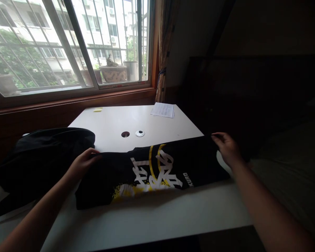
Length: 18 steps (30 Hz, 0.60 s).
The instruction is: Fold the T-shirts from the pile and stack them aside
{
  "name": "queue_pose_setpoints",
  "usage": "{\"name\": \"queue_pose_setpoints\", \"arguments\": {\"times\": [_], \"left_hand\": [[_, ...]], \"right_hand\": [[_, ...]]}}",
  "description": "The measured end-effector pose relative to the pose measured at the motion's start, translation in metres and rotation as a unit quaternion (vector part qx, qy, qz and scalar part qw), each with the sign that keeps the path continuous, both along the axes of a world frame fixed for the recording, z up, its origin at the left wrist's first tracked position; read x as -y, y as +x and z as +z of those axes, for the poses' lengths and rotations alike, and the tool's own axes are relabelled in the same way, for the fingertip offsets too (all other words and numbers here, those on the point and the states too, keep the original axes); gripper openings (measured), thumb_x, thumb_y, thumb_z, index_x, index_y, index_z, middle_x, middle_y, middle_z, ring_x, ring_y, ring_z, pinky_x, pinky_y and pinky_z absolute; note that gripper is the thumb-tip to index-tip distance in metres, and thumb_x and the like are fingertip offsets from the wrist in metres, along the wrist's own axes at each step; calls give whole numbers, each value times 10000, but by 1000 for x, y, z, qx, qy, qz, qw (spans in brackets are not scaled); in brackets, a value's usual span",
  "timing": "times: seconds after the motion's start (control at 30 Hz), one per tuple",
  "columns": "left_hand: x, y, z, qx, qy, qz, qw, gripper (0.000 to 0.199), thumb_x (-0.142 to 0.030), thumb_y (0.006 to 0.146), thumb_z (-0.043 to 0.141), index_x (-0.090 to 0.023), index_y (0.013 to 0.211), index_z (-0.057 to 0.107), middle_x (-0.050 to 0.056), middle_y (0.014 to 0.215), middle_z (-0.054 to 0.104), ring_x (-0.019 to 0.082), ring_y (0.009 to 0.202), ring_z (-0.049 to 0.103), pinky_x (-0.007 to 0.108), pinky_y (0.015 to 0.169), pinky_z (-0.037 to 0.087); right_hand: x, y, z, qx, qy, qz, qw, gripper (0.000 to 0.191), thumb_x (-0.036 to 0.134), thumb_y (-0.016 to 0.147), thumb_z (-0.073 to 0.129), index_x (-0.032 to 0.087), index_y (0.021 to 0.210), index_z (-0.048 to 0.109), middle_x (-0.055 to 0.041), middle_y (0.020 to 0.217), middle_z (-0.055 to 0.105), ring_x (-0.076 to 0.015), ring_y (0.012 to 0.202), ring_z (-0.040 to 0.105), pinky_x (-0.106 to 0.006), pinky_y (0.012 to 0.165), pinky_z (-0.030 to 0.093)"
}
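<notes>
A black T-shirt (pixel 196 157) with white lettering and yellow print stretches sideways across the white table (pixel 152 217), folded into a long strip. My left hand (pixel 87 159) pinches its far edge near the left end. At the far right corner, my right hand (pixel 227 147) grips the cloth between thumb and fingers. The far edge looks slightly raised between the two hands, while the near edge hangs or rests low over the tabletop. Beside my left forearm lies a heap of black cloth (pixel 47 150), crumpled, with no hand on it.
Papers (pixel 162 110) lie at the table's far right, and a yellow note (pixel 98 109) at the far left. A round hole (pixel 125 134) and a small white disc (pixel 140 133) sit mid-table. A barred window (pixel 68 45) and a tied curtain (pixel 162 52) are behind.
</notes>
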<state>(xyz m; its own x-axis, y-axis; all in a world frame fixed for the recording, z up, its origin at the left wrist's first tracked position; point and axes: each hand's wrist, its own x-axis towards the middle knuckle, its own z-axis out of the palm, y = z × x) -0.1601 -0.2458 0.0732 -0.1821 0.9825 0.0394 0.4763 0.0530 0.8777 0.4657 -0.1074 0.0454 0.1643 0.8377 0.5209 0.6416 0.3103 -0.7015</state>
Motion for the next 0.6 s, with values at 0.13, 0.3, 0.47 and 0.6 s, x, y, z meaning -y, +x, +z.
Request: {"name": "queue_pose_setpoints", "arguments": {"times": [0.13, 0.3, 0.47, 0.6], "left_hand": [[-33, -15, -32, 1, -28, -44, 999, 525, -646, 692, 783, -185, 931, 701, 54, 872, 734, 273, 841, 697, 353, 734, 564], [-29, -12, -34, 12, -14, -54, 998, 476, -610, 766, 743, -192, 993, 705, 73, 952, 747, 286, 892, 705, 379, 784, 568], [-18, -6, -31, -20, 31, -31, 999, 470, -604, 785, 728, -197, 1020, 723, 85, 997, 759, 287, 901, 710, 363, 776, 571], [-12, -5, -31, -44, 80, -33, 995, 410, -568, 822, 715, -210, 1020, 731, 64, 964, 765, 271, 903, 710, 331, 786, 561]], "right_hand": [[-35, -14, -30, -45, -105, 8, 993, 389, 486, 777, 697, 206, 1045, 669, -96, 986, 711, -261, 938, 676, -414, 845, 541], [-45, -48, -29, 101, -74, -19, 992, 344, 368, 810, 648, 202, 1108, 682, -127, 1147, 655, -287, 1039, 644, -461, 934, 524], [-25, -140, 6, 216, -15, 143, 966, 280, 328, 904, 624, 244, 1165, 684, -97, 1171, 651, -301, 1150, 580, -508, 1019, 477], [-10, -228, 22, 196, -50, 405, 892, 265, 354, 936, 648, 273, 1184, 694, -64, 1227, 649, -239, 1175, 586, -431, 1034, 484]]}}
